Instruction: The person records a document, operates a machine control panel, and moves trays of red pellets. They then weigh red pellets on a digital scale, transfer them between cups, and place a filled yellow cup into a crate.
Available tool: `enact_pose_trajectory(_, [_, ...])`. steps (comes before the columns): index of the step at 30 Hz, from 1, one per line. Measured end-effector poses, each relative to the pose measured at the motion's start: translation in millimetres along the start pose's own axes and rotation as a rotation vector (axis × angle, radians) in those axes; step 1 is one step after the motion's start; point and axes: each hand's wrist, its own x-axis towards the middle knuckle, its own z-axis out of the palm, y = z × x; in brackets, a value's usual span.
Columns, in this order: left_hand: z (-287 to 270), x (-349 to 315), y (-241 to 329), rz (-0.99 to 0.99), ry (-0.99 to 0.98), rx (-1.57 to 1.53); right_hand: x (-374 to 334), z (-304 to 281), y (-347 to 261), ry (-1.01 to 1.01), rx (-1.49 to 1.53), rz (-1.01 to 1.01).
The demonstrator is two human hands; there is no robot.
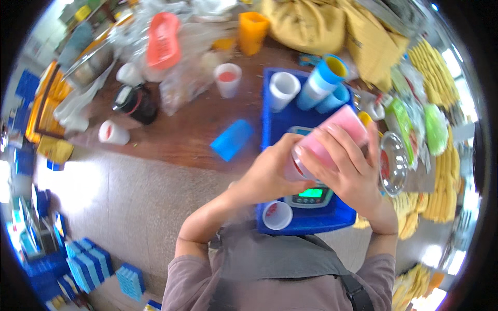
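My right hand (pixel 345 168) is wrapped round a pink cup (pixel 342 127), which is tilted with its lower end toward my left hand (pixel 267 168). The left hand's fingers curl round a pale cup (pixel 291 170) that meets the pink one; a thin streak of red shows where they join. Both cups are above a digital scale (pixel 306 199) with a lit green display, largely covered by my hands. The scale sits in a blue tray (pixel 342 215). Near the tray's front left corner, a white cup (pixel 277 215) with red bits inside lies tipped.
A white cup (pixel 284 88) and stacked blue cups (pixel 322 83) stand at the tray's back. On the brown table are a blue cup (pixel 232 140), an orange cup (pixel 252 33), a dark jar (pixel 136 103) and a coral tray (pixel 163 41). A clear bowl (pixel 394 163) is right of the tray.
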Motion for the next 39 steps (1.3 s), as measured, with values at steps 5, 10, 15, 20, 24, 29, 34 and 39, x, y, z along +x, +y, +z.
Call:
enact_pose_trajectory(5, [-27.9, -28.5, 11.0, 0.157, 0.134, 0.056, 41.5, -22.1, -22.1, -0.028, -0.183, -0.275])
enact_pose_trajectory(10, [-60.8, -67.2, 17.2, 0.011, 0.294, 0.044, 73.2, 0.7, -37.2, 0.044, 0.041, -0.238])
enact_pose_trajectory(15, [-177.4, -122.6, 4.6, 0.255, 0.776, 0.342, 68.3, 28.7, -6.1, 0.137, 0.377, 0.159])
enact_pose_trajectory(20, [-341.8, -168.2, -25.7, 0.235, 1.313, 0.444, 34.4, 42.7, -2.2, -0.023, 0.470, 0.295])
enact_pose_trajectory(24, [-413.0, -178.5, -80.3, 0.272, 1.336, 0.418, 14.0, 46.1, -3.5, -0.088, 0.511, 0.357])
enact_pose_trajectory(29, [-420.4, -183.2, -120.2, 0.213, 1.217, 0.170, -10.5, 40.6, -1.4, -0.156, 0.500, 0.414])
enact_pose_trajectory(34, [-421.9, -187.4, -116.5, 0.119, 1.244, 0.487, -41.1, 32.9, 7.1, -0.184, 0.514, 0.546])
enact_pose_trajectory(39, [-408.2, -178.6, -109.7, 0.143, 1.360, 0.580, -70.3, 29.3, 12.9, -0.168, 0.510, 0.681])
